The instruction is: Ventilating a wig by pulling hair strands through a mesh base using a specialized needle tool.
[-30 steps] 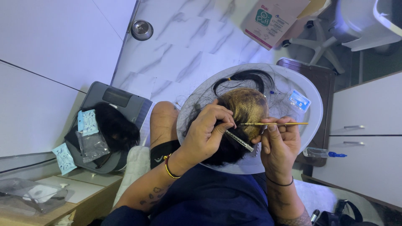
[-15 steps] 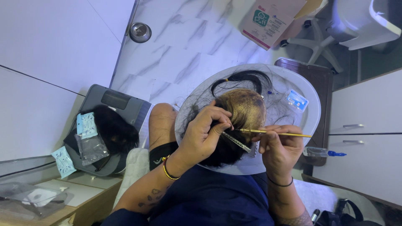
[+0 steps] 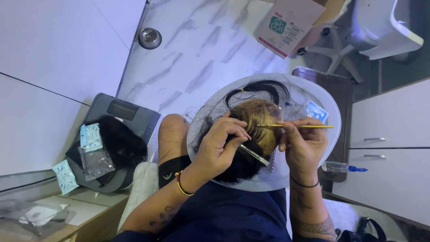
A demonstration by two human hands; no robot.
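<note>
Wig cap (image 3: 262, 118), resting on the round white tray (image 3: 329, 116), could snag if the right hand (image 3: 304, 148) (pinching a thin yellow needle tool (image 3: 309, 127) at three o'clock) jerks while the left hand (image 3: 221, 150), clamped on a metal clip (image 3: 254, 154), slips.

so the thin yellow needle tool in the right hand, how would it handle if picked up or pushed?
Likely very light: the right hand pinches the yellow needle tool with fingertips only. Probably stiff, since it stays straight beyond the grip. Its slim, round-looking shaft might roll on the white tray.
</note>
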